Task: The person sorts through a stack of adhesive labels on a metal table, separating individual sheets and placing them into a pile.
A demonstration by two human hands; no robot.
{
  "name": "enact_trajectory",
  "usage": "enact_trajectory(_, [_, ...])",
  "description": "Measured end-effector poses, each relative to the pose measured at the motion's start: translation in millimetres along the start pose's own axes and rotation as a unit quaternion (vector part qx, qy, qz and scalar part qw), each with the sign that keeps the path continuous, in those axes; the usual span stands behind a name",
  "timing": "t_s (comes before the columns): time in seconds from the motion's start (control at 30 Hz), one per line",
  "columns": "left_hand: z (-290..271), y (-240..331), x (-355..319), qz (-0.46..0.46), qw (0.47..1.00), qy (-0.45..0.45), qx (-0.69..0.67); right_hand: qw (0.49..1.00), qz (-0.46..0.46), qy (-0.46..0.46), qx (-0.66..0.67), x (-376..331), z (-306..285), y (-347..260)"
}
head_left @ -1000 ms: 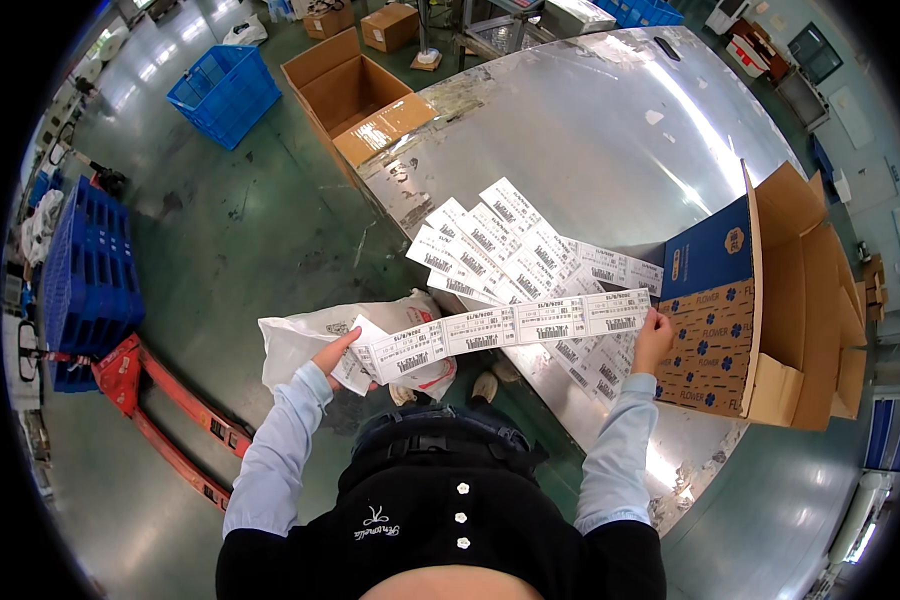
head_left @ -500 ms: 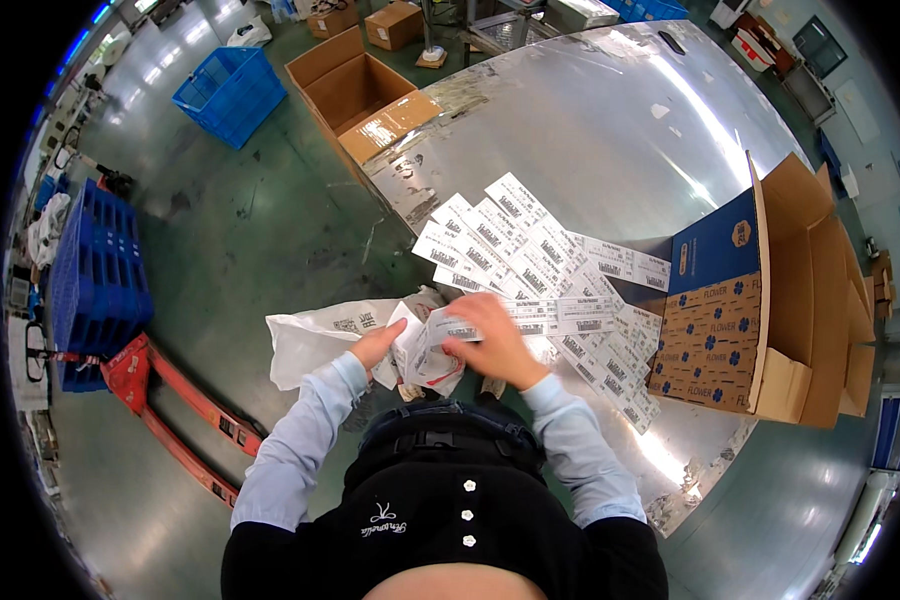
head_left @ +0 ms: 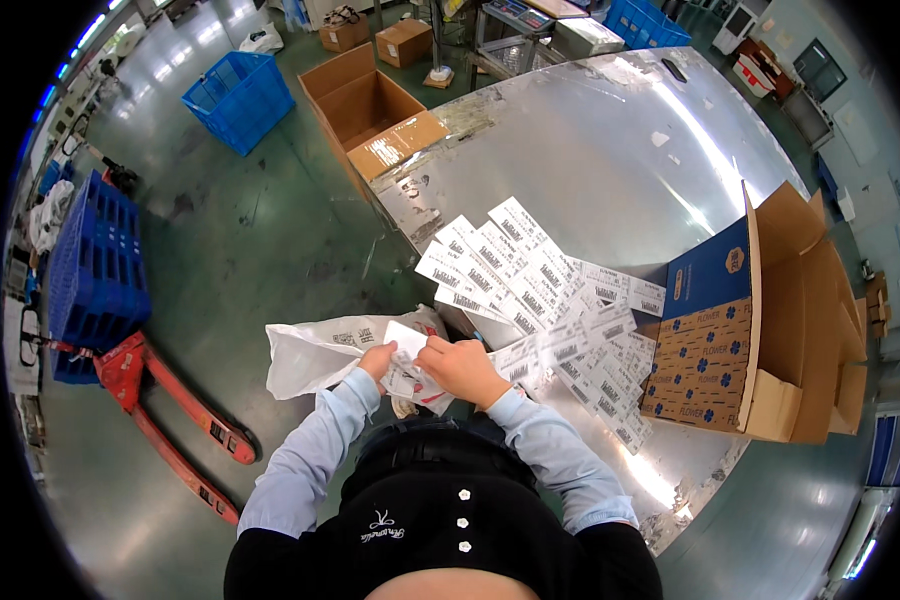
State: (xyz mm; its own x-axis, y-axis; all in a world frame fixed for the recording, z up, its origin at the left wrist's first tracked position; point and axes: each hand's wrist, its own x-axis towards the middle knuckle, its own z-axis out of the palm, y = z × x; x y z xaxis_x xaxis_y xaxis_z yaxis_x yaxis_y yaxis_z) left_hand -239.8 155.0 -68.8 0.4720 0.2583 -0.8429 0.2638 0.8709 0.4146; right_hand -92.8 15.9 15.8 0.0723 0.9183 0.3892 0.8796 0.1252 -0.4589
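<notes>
Off the metal table's (head_left: 590,130) left edge — left hand (head_left: 378,362) and right hand (head_left: 465,370), fingers nearly closed, pinch folded white labels (head_left: 403,338). White sack (head_left: 315,350) likewise left of table. On it — fanned label strips (head_left: 515,265); toward its right edge, printed carton (head_left: 700,360).

Black-barcoded white labels (head_left: 545,285); brown carton (head_left: 725,335), blue clover print.

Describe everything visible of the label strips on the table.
The label strips are white and look like paper, printed with black barcodes and small text. They lie overlapping in a loose fan on the metal table, beside the open cardboard box. One reaches toward the right hand; whether they touch is unclear.
</notes>
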Motion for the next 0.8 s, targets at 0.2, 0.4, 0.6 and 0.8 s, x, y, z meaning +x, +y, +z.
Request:
enact_trajectory(0.2, [-47,-1,17,-0.010,0.992,-0.014,-0.128,0.981,0.105,0.103,-0.124,21,-48,63])
enact_trajectory(0.4, [-18,-2,-17,-0.014,0.980,-0.105,-0.166,0.887,0.227,0.309,-0.256,117,-101,118])
enact_trajectory(0.6, [14,8,-54,0.048,0.965,-0.169,-0.194,0.990,-0.050,0.030,0.132,95,-48,21])
enact_trajectory(0.8, [31,13,-57,0.049,0.971,-0.158,-0.172,0.987,-0.047,-0.098,0.122,33,-18,5])
